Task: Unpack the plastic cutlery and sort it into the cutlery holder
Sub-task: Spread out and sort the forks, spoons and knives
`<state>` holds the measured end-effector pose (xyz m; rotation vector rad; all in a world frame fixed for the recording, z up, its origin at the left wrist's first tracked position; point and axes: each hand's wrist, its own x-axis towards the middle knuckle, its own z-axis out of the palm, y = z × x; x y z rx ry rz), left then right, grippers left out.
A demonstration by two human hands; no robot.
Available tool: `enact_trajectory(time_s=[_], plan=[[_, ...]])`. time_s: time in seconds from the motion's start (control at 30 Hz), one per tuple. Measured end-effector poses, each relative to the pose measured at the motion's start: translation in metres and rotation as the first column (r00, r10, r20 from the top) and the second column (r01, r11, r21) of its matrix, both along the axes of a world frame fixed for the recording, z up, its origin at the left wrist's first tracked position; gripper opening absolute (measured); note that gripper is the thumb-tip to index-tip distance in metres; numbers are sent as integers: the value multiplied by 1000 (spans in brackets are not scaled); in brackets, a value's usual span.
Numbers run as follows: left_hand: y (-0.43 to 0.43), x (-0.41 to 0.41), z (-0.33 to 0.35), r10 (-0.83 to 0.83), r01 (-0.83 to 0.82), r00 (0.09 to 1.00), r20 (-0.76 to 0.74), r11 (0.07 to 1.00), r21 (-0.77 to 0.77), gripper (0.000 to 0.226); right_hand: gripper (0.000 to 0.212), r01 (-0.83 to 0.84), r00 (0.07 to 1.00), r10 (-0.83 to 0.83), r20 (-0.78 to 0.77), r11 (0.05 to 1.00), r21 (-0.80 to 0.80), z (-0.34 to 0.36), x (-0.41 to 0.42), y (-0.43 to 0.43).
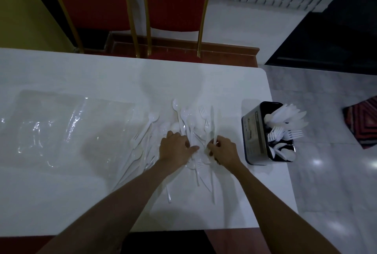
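Plastic cutlery lies in a loose white heap mid-table, under both hands. Fingers of the right hand pinch the handle of a knife, its blade pointing away. The left hand presses bent fingers into the heap; whether they grasp a piece cannot be told. Bare table separates the heap from the cutlery holder, which stands partly filled beside the right edge. A clear wrapper lies flat at left.
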<state>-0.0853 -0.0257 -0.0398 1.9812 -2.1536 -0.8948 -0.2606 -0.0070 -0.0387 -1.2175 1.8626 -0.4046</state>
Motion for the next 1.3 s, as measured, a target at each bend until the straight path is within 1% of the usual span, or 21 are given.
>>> enact_trajectory(time_s=[0.07, 0.13, 0.23, 0.3, 0.37, 0.43, 0.5, 0.57, 0.6, 0.67, 0.73, 0.83, 0.9, 0.97, 1.0, 1.07, 1.13, 1.23, 1.3], plan=[[-1, -10, -3, 37, -40, 997, 68, 998, 53, 48, 12, -83, 996, 84, -22, 996, 33, -3, 1, 6], [-2, -15, -6, 98, -108, 991, 94, 988, 108, 43, 16, -118, 991, 120, -62, 993, 24, -7, 3, 10], [-7, -7, -4, 236, -238, 971, 34, 960, 147, 28, 17, -111, 982, 108, -155, 994, -13, -14, 4, 9], [-8, 4, -4, 287, -285, 958, 13, 946, 154, 24, 16, -89, 971, 75, -225, 995, -49, -18, 4, 5], [-8, 15, -6, 330, -324, 944, -8, 932, 165, 20, 12, -65, 969, 42, -245, 994, -88, -17, 5, 1], [-8, 22, -11, 347, -336, 937, -39, 927, 164, 17, 14, -65, 977, 46, -206, 994, -90, -15, 10, -3], [-6, 24, -10, 329, -319, 943, -52, 936, 146, 20, 26, -121, 974, 119, -194, 993, 1, -16, 14, -5], [-3, 25, -11, 323, -313, 943, -83, 942, 119, 27, 36, -163, 962, 181, -205, 981, 102, -19, 17, -5], [-2, 26, -13, 323, -314, 941, -98, 944, 104, 30, 36, -160, 963, 181, -198, 980, 117, -21, 17, -5], [1, 27, -15, 295, -290, 949, -111, 955, 56, 31, 28, -152, 969, 167, -180, 984, 95, -21, 13, -8], [3, 28, -18, 211, -214, 970, -123, 977, -11, 25, 23, -141, 973, 150, -174, 988, 62, -15, 8, -12], [3, 21, -16, -23, 5, 993, -116, 989, -151, 14, 23, -76, 984, 79, -160, 997, 22, -6, -6, -18], [-1, 11, -13, -188, 162, 977, -98, 960, -227, 13, 28, -60, 985, 61, -160, 998, 12, -4, -14, -20], [-9, 1, -13, -327, 304, 944, -37, 910, -282, 12, 29, -37, 987, 36, -158, 999, -5, -5, -20, -20], [-14, -4, -13, -393, 380, 919, 15, 878, -291, 16, 28, -20, 989, 16, -148, 1000, -24, -5, -22, -20], [-23, -11, -12, -520, 559, 828, 209, 793, -243, 30, 27, 7, 992, -14, -122, 998, -60, -6, -24, -18], [-27, -14, -9, -570, 645, 756, 322, 732, -218, 35, 25, 8, 995, -17, -101, 996, -85, -5, -24, -16], [-30, -16, -10, -648, 731, 675, 353, 652, -201, 35, 25, 5, 996, -13, -83, 996, -93, -5, -25, -11], [-32, -15, -14, -703, 794, 603, 376, 573, -202, 35, 26, 19, 998, -24, -57, 995, -96, -5, -27, -8]])
